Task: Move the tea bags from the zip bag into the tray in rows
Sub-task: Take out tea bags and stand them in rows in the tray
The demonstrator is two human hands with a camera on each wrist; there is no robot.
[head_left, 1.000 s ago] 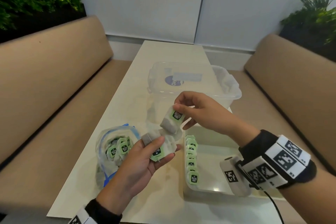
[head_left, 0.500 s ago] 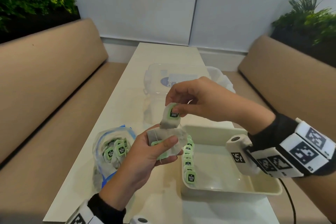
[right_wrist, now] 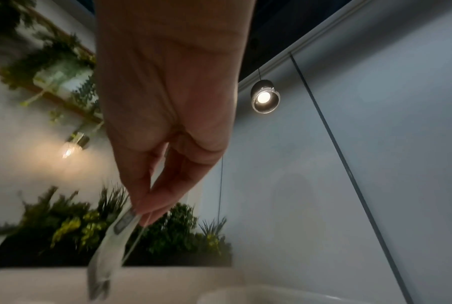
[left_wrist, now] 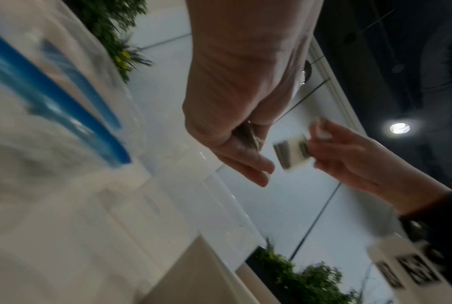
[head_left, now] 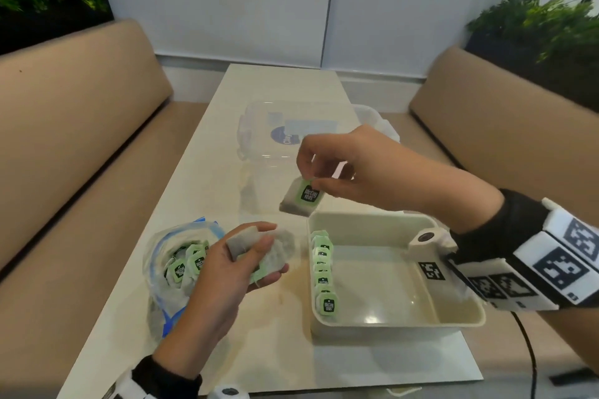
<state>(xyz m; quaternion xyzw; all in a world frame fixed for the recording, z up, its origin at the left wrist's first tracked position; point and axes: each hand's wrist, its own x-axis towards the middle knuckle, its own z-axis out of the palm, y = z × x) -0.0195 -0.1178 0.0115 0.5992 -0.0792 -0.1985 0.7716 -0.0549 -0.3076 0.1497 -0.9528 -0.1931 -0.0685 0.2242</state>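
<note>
My right hand [head_left: 316, 178] pinches one tea bag [head_left: 301, 197] by its green tag, above the far left corner of the cream tray [head_left: 405, 322]; the same tea bag [right_wrist: 110, 242] hangs from my fingertips in the right wrist view. My left hand [head_left: 256, 256] holds a small bunch of tea bags [head_left: 269, 253] between the tray and the zip bag [head_left: 175, 262]. The zip bag lies open on the table with several green-tagged tea bags inside. One row of tea bags [head_left: 324, 272] stands along the tray's left wall. The left wrist view is blurred.
A clear plastic container [head_left: 275, 133] with a blue label sits beyond the tray on the pale table [head_left: 201, 178]. Tan benches [head_left: 71, 139] flank the table on both sides. Most of the tray floor right of the row is bare. A black cable [head_left: 531, 356] trails from my right wrist.
My right hand has lifted one tea bag away from the bunch in my left hand and carried it right, toward the tray's far corner. My left hand has dropped slightly.
</note>
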